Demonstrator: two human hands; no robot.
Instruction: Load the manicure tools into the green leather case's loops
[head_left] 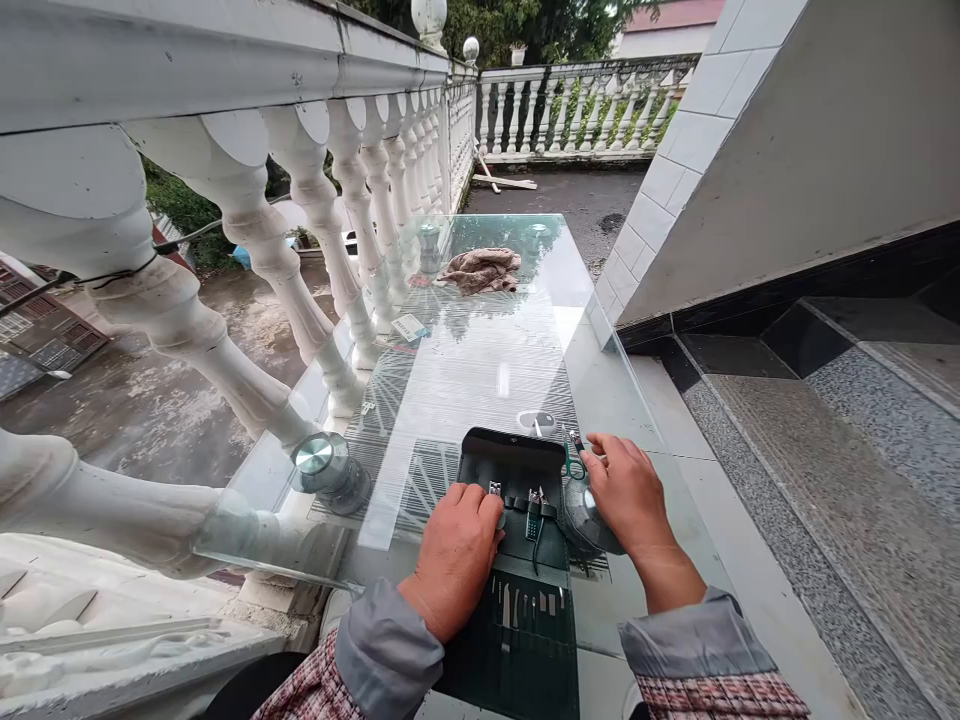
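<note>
An open dark green manicure case [525, 650] lies on the near end of a glass table [487, 350], with several small metal tools in its lower panel and clippers [533, 515] under straps in its upper part. My left hand [457, 545] is closed at the case's left side, its fingertips on a small metal tool partly hidden by the fingers. To the right of the case my right hand [622, 485] pinches a small nail clipper [577, 441]. Green-handled scissors [574, 464] show just left of those fingertips.
A crumpled brown cloth [484, 270] lies at the table's far end, with a small card [409, 327] nearer on the left. Round glass supports [330, 470] stand beneath the tabletop. White balusters [281, 270] line the left; stone steps [810, 440] rise on the right.
</note>
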